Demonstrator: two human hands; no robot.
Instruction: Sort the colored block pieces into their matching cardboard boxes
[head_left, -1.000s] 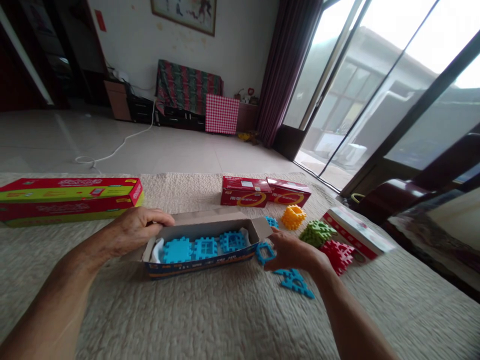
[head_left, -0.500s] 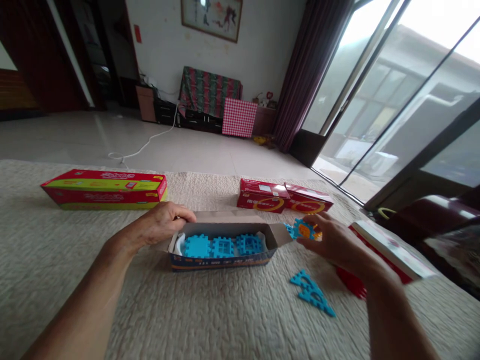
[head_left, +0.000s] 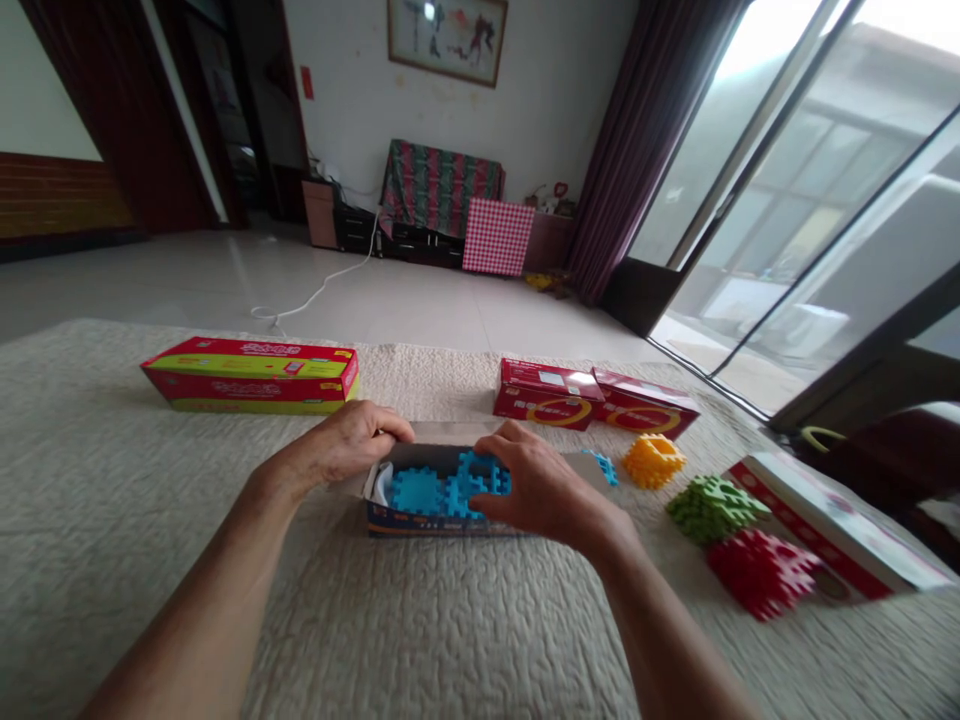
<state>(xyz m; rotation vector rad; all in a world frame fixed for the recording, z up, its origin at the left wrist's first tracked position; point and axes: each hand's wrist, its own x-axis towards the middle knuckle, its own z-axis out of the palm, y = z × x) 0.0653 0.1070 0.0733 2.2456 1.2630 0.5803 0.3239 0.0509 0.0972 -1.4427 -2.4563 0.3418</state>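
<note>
An open cardboard box (head_left: 450, 528) lies in front of me with blue interlocking toy blocks inside. My left hand (head_left: 352, 440) is closed on the raised flap at the box's back left corner. Over the right half of the box, my right hand (head_left: 536, 480) pinches a blue openwork block (head_left: 478, 468) between thumb and fingers. That block is just above or touching the others; I cannot tell which. A flat blue block (head_left: 418, 491) lies at the left inside, beside a piece of white wrapping (head_left: 383, 485). My right hand hides the box's right end.
Right of the box are a blue piece (head_left: 606, 468) and stacks of yellow blocks (head_left: 652, 462), green blocks (head_left: 712, 508) and red blocks (head_left: 761, 572). A white-and-red box (head_left: 840, 520) lies beside them. Farther back are a red-and-green box (head_left: 255, 378) and two dark red boxes (head_left: 551, 393).
My right hand has moved left from the stacks to the box, with a blue block in it. The blue triangular pieces on the mat no longer show. My left hand stays on the flap.
</note>
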